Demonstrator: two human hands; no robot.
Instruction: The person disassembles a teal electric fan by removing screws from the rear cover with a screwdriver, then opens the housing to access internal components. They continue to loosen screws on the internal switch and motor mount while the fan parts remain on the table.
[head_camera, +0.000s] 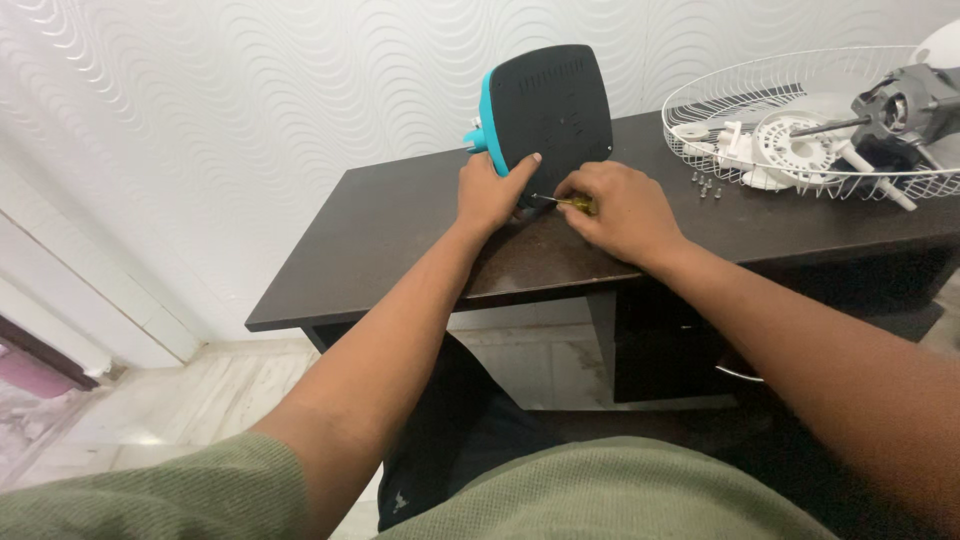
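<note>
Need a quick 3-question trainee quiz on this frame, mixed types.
1. True or false: the left hand steadies the black and teal housing upright on the dark desk.
2. Which tool is in the right hand? A) pliers B) screwdriver C) hammer
3. Fill in: loose screws lie beside the white wire ____.

Key: 1 true; 2 B; 3 fan guard.
</note>
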